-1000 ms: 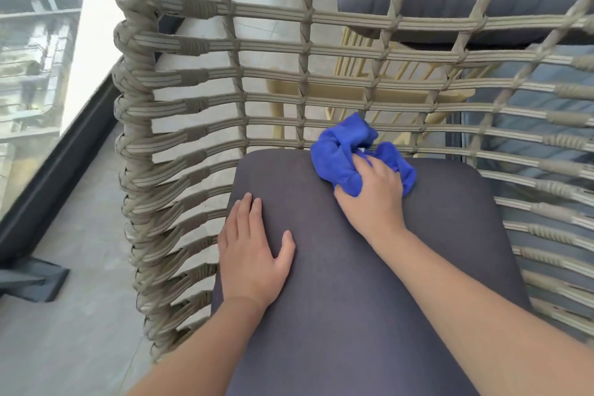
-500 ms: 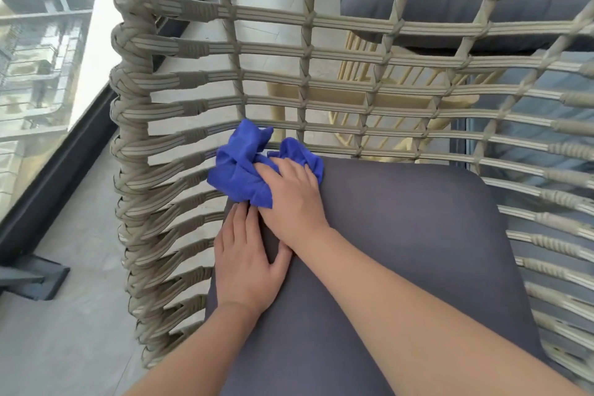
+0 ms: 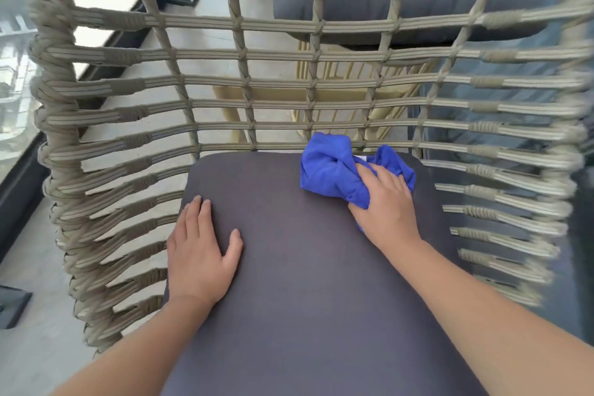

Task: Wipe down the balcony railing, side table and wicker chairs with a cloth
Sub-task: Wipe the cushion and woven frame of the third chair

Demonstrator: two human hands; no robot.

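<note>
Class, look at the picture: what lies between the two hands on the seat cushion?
Only bare cushion separates left hand and right hand, head view.

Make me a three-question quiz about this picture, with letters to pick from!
1. Where is the cloth?
A. on the floor
B. at the cushion's far edge
C. hanging on the railing

2. What colour is the cloth?
A. blue
B. yellow
C. white

3. What is the left hand doing?
A. gripping the wicker
B. holding a bottle
C. lying flat on the cushion

Answers: B, it sits by the wicker chair back under the right hand; A, it is bright blue; C, the fingers are straight on the fabric.
</note>
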